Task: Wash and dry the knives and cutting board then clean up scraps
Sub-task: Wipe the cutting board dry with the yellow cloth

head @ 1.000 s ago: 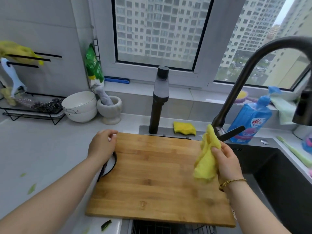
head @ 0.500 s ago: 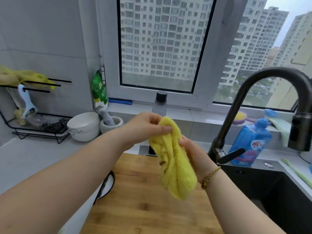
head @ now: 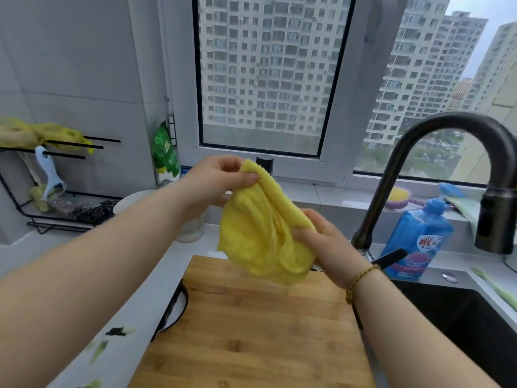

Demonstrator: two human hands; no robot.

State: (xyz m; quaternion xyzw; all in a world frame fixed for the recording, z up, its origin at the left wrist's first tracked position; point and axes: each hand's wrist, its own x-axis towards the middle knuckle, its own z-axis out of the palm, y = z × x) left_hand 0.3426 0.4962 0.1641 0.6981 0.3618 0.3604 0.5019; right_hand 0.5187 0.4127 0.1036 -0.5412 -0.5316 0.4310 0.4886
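Observation:
A yellow cloth (head: 260, 236) hangs in the air above the wooden cutting board (head: 251, 331). My left hand (head: 215, 183) pinches the cloth's upper edge, and my right hand (head: 327, 245) grips its right side lower down. The board lies flat across the counter and the left part of the sink, with a black loop handle (head: 173, 309) at its left edge. Green scraps (head: 112, 336) lie on the white counter left of the board. No knife is in view.
A dark curved faucet (head: 436, 152) rises at the right over the black sink (head: 461, 317). A blue soap bottle (head: 416, 239) stands behind the sink. At the left are a black wire rack (head: 56, 208) and a white bowl (head: 131, 200).
My left hand let go of the board and came up to take the cloth's top edge. Both hands have spread the cloth wider above the board. The view tilted upward.

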